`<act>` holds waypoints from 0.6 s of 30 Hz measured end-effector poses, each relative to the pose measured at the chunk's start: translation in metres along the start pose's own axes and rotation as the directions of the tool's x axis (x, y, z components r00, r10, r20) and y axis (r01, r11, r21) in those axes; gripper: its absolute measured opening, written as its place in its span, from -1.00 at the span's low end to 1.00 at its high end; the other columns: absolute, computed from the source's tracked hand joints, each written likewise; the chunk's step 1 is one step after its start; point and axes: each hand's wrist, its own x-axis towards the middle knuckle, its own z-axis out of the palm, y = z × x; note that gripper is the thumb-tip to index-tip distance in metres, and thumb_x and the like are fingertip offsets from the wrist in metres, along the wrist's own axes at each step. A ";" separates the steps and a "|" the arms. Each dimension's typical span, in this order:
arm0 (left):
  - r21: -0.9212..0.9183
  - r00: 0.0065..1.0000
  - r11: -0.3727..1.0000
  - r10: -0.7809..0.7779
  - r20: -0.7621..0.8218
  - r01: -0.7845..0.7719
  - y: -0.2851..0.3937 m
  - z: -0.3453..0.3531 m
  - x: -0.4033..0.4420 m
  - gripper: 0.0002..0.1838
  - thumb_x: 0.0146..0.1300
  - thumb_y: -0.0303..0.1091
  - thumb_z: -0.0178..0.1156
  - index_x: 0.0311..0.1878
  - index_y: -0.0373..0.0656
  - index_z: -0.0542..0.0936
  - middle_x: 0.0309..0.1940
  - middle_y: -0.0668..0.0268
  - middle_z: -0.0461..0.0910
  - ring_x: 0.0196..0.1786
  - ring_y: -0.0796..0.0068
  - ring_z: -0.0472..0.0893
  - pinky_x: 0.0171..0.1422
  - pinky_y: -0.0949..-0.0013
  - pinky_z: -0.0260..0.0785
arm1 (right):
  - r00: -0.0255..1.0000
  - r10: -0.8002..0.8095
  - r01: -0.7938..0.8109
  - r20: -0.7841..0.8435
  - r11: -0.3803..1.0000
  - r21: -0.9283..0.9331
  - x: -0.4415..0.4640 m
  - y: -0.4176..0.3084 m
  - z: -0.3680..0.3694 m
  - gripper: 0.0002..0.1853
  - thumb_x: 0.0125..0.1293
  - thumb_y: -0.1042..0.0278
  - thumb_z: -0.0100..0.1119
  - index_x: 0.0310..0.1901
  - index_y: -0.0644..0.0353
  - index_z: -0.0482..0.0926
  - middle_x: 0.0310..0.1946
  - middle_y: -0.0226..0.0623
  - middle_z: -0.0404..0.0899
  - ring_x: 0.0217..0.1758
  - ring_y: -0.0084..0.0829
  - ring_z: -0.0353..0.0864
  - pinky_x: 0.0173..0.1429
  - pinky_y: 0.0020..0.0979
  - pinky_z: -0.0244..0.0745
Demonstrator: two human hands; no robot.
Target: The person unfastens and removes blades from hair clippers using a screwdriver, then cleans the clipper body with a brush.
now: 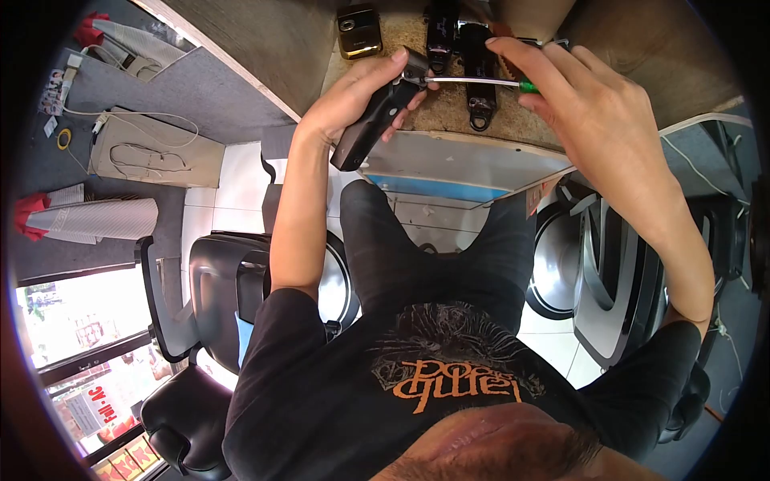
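My left hand (353, 98) is wrapped round a black hair clipper (373, 124), which it holds tilted above the edge of a wooden shelf. In my right hand (603, 100) is a screwdriver (477, 81) with a green handle and a long metal shaft. The shaft runs level to the left, and its tip meets the clipper near the head end. Whether the tip sits in a screw is too small to tell. Behind the shaft, another black clipper (481, 103) with a hanging loop lies on the shelf.
On the shelf (521, 132) are a gold-and-black box-shaped device (358, 32) and one more black clipper (440, 36). Barber chairs (228, 280) stand on both sides of my legs. A cable (152, 164) and rolled cloth (104, 219) lie on the left-hand counter.
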 end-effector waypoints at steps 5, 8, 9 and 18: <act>-0.047 0.998 0.997 -0.057 -0.027 0.056 0.004 0.000 0.001 -0.28 0.67 0.28 -0.01 0.11 -0.34 0.68 -0.37 0.33 0.64 -0.59 0.65 0.56 -0.62 0.55 0.45 | 0.994 0.049 -0.040 0.099 0.996 -0.084 0.005 -0.005 -0.003 -0.35 0.34 0.48 0.40 0.46 -0.12 0.52 -0.14 -0.34 0.57 -0.18 -0.25 0.70 -0.18 -0.17 0.66; -0.066 0.996 0.995 -0.079 -0.035 0.077 0.003 -0.001 0.001 -0.28 0.67 0.27 0.00 0.11 -0.34 0.69 -0.37 0.33 0.65 -0.59 0.65 0.56 -0.63 0.54 0.46 | 0.999 0.038 -0.036 0.019 0.995 -0.089 0.007 0.001 0.006 -0.34 0.33 0.45 0.40 0.47 -0.13 0.53 -0.17 -0.35 0.55 -0.20 -0.25 0.69 -0.19 -0.18 0.66; -0.069 0.996 0.995 -0.080 -0.030 0.078 0.003 -0.001 0.001 -0.29 0.67 0.27 0.00 0.11 -0.34 0.70 -0.37 0.33 0.65 -0.59 0.66 0.56 -0.63 0.54 0.47 | 0.999 0.023 -0.019 0.034 0.994 -0.108 0.007 0.003 0.006 -0.35 0.29 0.48 0.38 0.44 -0.11 0.55 -0.13 -0.35 0.58 -0.16 -0.26 0.72 -0.17 -0.20 0.68; -0.087 0.996 0.994 -0.074 -0.053 0.070 0.004 -0.001 0.002 -0.28 0.67 0.26 0.01 0.11 -0.37 0.70 -0.38 0.30 0.65 -0.59 0.64 0.57 -0.66 0.54 0.45 | 0.998 -0.038 0.050 0.051 0.968 -0.245 0.006 0.005 0.007 -0.27 0.32 0.41 0.42 0.54 -0.10 0.47 -0.19 -0.38 0.59 -0.23 -0.33 0.63 -0.25 -0.28 0.65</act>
